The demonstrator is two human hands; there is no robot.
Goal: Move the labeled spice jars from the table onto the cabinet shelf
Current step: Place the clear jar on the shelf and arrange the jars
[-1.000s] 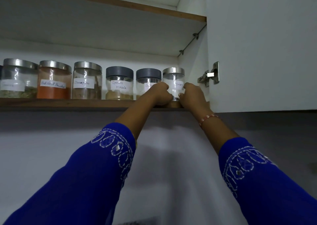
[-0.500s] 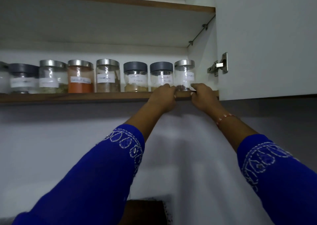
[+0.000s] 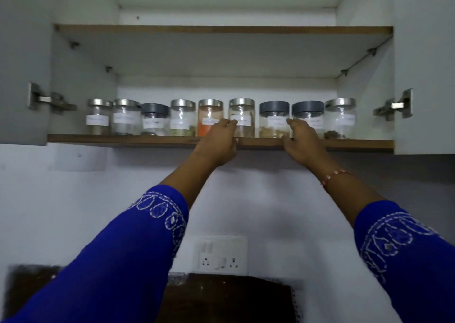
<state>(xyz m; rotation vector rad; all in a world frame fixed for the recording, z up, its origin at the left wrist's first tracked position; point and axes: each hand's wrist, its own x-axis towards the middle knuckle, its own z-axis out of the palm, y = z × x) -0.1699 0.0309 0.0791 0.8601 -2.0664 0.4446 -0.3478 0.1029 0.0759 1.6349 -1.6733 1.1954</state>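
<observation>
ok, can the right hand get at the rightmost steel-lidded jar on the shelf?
Probably yes: the right hand is open at the shelf edge, and the rightmost steel-lidded glass jar stands unobstructed just beside it.

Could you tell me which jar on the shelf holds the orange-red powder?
The fifth jar from the left, steel-lidded, right by the left hand; no other shows that orange-red.

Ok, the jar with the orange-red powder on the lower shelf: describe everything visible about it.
The orange-red powder jar is a clear, round jar, glass or plastic, with a shiny metal lid. It stands upright, fifth from the left in the row on the lower shelf. Orange-red powder fills its lower part, with a paler tint above. A white paper label sits on its front, the writing too blurred to read. The left hand covers its lower right side, fingers at the label's edge; whether they touch the jar cannot be told.
</observation>
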